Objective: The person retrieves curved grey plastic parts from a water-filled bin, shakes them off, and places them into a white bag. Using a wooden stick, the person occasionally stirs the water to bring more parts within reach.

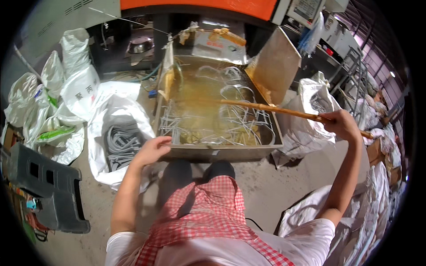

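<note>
My right hand (344,124) is closed round a long wooden stick (284,109). The stick slants left over a rectangular metal tank (222,153) of murky yellowish water, and its far end fades into the water or glare there. Thin whitish bent pieces (242,122) lie in the tank, thickest along its right side and front left corner. Beside that front left corner is my left hand (154,150), fingers stretched out and holding nothing; whether it touches the rim I cannot tell. Left of it, an open white sack (98,133) holds grey bent strips (122,144).
Another white sack (306,95) with grey pieces stands right of the tank. A board (277,66) leans at the tank's back right. Several full white sacks (73,66) crowd the far left, above a dark plastic step stool (49,186). White sheeting (355,213) lies at lower right.
</note>
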